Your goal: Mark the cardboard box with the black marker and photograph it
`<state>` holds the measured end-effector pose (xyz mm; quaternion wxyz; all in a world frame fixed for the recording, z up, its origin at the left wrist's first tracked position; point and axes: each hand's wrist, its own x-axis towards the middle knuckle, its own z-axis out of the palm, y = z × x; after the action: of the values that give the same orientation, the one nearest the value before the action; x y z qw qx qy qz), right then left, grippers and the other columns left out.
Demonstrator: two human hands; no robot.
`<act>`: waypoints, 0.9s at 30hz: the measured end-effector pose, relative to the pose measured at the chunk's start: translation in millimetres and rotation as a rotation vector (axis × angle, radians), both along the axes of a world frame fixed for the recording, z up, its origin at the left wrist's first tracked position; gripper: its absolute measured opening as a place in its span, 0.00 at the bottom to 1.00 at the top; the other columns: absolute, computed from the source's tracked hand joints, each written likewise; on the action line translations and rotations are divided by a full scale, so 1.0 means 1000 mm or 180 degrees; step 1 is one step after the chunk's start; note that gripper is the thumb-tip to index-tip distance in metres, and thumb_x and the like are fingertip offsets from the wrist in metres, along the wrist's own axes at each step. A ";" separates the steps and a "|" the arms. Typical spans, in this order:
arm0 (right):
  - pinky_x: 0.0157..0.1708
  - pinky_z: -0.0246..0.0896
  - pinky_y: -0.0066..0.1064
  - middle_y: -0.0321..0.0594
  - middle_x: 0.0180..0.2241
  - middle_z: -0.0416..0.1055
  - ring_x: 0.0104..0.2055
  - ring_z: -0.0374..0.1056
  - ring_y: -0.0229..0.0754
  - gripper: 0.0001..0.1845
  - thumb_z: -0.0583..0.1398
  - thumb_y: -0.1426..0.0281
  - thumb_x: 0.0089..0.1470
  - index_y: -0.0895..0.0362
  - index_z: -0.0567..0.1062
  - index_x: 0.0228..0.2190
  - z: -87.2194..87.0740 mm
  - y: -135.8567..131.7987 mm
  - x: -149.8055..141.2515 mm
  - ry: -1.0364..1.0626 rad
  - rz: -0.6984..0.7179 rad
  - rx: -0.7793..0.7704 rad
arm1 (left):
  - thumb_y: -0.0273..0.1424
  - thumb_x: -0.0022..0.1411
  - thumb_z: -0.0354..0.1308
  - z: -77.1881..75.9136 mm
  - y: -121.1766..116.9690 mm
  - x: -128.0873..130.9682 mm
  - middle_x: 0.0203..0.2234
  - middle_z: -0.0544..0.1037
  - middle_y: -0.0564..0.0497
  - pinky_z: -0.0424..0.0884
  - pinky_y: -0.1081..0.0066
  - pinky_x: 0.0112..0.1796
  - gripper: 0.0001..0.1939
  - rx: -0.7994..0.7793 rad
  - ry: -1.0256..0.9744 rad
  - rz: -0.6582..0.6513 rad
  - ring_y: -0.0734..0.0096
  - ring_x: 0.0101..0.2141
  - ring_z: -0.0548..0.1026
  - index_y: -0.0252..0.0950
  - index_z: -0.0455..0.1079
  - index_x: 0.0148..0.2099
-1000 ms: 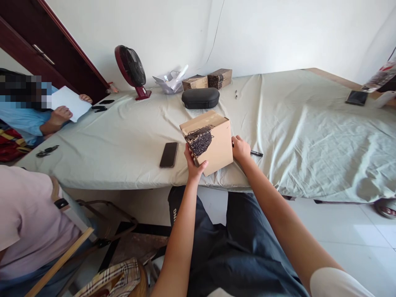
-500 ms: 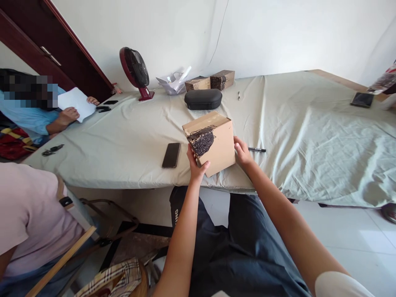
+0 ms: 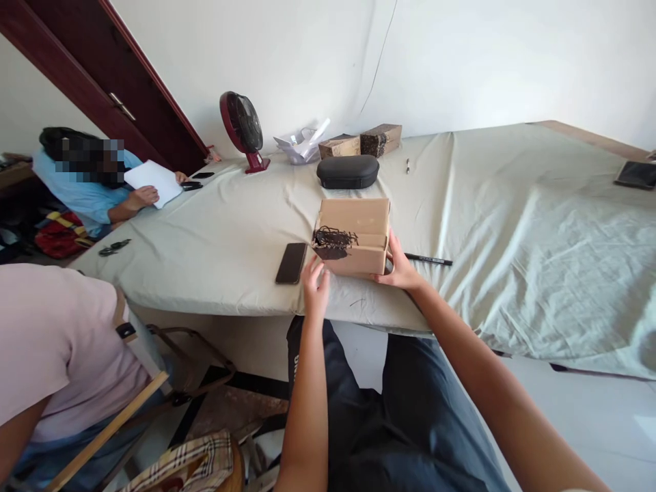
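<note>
A brown cardboard box (image 3: 369, 222) with black scribbled marks over its front left part rests on the cloth-covered table in front of me. My right hand (image 3: 401, 266) grips its right front corner, fingers along the side and thumb at the front. At the front left corner is my left hand (image 3: 316, 279), its fingers loosely apart and close to the box, not wrapped round it. A black smartphone (image 3: 290, 263) lies just left of that hand. Beside my right hand lies a black pen (image 3: 433, 260), one end partly hidden by the hand.
Behind the box are a black hard case (image 3: 348, 172), two smaller cardboard boxes (image 3: 382, 140), a white plastic basket (image 3: 302, 147) and a red fan (image 3: 243, 130). A person in blue (image 3: 92, 181) holds paper at the left; another in pink (image 3: 66, 362) sits nearer.
The box has been turned from its tilted pose and set down on the table. My left hand has come away from its grip; the right hand has shifted round the corner. The view has shifted slightly left.
</note>
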<state>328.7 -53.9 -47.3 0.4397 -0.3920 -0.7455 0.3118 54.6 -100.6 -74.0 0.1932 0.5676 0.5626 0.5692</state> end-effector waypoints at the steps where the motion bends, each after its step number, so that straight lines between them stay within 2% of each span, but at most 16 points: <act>1: 0.71 0.59 0.58 0.58 0.78 0.40 0.81 0.37 0.65 0.83 0.74 0.41 0.40 0.54 0.34 0.78 0.000 0.000 0.000 0.0040 0.0092 -0.0001 | 0.49 0.65 0.61 0.005 -0.001 -0.012 0.67 0.72 0.36 0.56 0.41 0.72 0.25 -0.0174 0.0501 0.0241 0.40 0.70 0.66 0.41 0.79 0.58; 3: 0.70 0.60 0.56 0.58 0.78 0.38 0.81 0.37 0.63 0.81 0.74 0.43 0.42 0.53 0.32 0.78 0.001 0.000 0.000 0.0104 0.0223 -0.0005 | 0.44 0.64 0.64 0.019 -0.002 -0.036 0.73 0.64 0.38 0.53 0.37 0.71 0.31 -0.0907 0.1316 0.0798 0.36 0.73 0.59 0.44 0.73 0.67; 5: 0.70 0.60 0.57 0.58 0.77 0.42 0.80 0.41 0.63 0.80 0.74 0.43 0.42 0.52 0.35 0.78 0.001 0.000 -0.001 0.0109 0.0216 -0.0050 | 0.46 0.63 0.64 0.034 0.001 -0.055 0.75 0.60 0.35 0.55 0.35 0.69 0.39 -0.1810 0.1719 0.1270 0.31 0.73 0.57 0.44 0.65 0.73; 6: 0.70 0.60 0.58 0.57 0.76 0.43 0.80 0.42 0.63 0.79 0.74 0.43 0.42 0.51 0.36 0.78 0.001 0.001 -0.002 0.0108 0.0190 -0.0075 | 0.48 0.64 0.63 0.042 0.005 -0.061 0.74 0.61 0.34 0.56 0.36 0.68 0.40 -0.2115 0.1855 0.1344 0.31 0.72 0.58 0.43 0.63 0.75; 8: 0.70 0.60 0.59 0.57 0.75 0.46 0.78 0.44 0.64 0.77 0.75 0.44 0.41 0.50 0.39 0.77 -0.001 0.003 -0.003 0.0107 0.0145 -0.0077 | 0.49 0.65 0.62 0.055 0.015 -0.066 0.71 0.65 0.32 0.60 0.41 0.67 0.41 -0.2412 0.2027 0.1275 0.32 0.70 0.62 0.43 0.61 0.76; 10: 0.70 0.59 0.59 0.56 0.75 0.46 0.78 0.46 0.65 0.77 0.76 0.45 0.40 0.49 0.41 0.77 -0.004 0.006 -0.003 0.0120 0.0152 -0.0012 | 0.48 0.64 0.63 0.065 0.028 -0.064 0.69 0.67 0.31 0.62 0.44 0.66 0.42 -0.2522 0.2038 0.1230 0.32 0.68 0.65 0.43 0.59 0.76; 13: 0.70 0.59 0.59 0.57 0.75 0.47 0.78 0.47 0.64 0.76 0.76 0.46 0.41 0.50 0.41 0.77 -0.008 0.009 -0.004 0.0198 0.0223 0.0081 | 0.48 0.60 0.67 0.075 0.047 -0.056 0.68 0.66 0.25 0.65 0.42 0.63 0.49 -0.2765 0.1813 0.1458 0.28 0.67 0.67 0.39 0.54 0.77; 15: 0.70 0.60 0.58 0.57 0.75 0.46 0.78 0.46 0.64 0.75 0.76 0.46 0.41 0.50 0.43 0.77 -0.009 0.011 -0.004 0.0287 0.0234 0.0058 | 0.48 0.56 0.71 0.081 0.055 -0.054 0.67 0.66 0.20 0.68 0.42 0.61 0.53 -0.2895 0.1665 0.1523 0.27 0.66 0.69 0.32 0.56 0.75; 17: 0.69 0.61 0.59 0.58 0.75 0.45 0.78 0.46 0.65 0.75 0.76 0.44 0.41 0.50 0.44 0.76 -0.010 0.012 -0.004 0.0373 0.0222 -0.0039 | 0.47 0.52 0.74 0.085 0.054 -0.054 0.65 0.69 0.17 0.71 0.45 0.59 0.52 -0.3002 0.1520 0.1509 0.27 0.65 0.71 0.26 0.61 0.70; 21: 0.68 0.62 0.60 0.58 0.75 0.45 0.78 0.45 0.68 0.76 0.76 0.42 0.39 0.48 0.44 0.76 -0.011 0.016 -0.003 0.0508 0.0279 -0.0244 | 0.48 0.56 0.69 0.090 0.030 -0.057 0.59 0.77 0.22 0.74 0.51 0.57 0.40 -0.3070 0.1247 0.1315 0.34 0.62 0.77 0.27 0.68 0.63; 24: 0.68 0.61 0.63 0.58 0.74 0.47 0.77 0.46 0.72 0.76 0.77 0.41 0.38 0.48 0.46 0.77 -0.014 0.021 -0.002 0.0522 0.0286 -0.0199 | 0.51 0.59 0.66 0.096 0.004 -0.055 0.59 0.78 0.23 0.74 0.51 0.57 0.41 -0.3022 0.1156 0.1243 0.33 0.62 0.77 0.27 0.65 0.64; 27: 0.67 0.62 0.64 0.57 0.72 0.51 0.76 0.47 0.72 0.75 0.75 0.39 0.39 0.47 0.48 0.76 -0.017 0.026 0.000 0.0444 0.0238 -0.0114 | 0.52 0.57 0.67 0.115 -0.019 -0.050 0.59 0.78 0.25 0.74 0.49 0.58 0.43 -0.2670 0.0978 0.1337 0.33 0.62 0.77 0.30 0.61 0.65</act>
<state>328.8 -27.6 -64.3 0.4715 -0.3490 -0.7215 0.3679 4.2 -119.8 41.0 0.2010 0.3925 0.8675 0.2301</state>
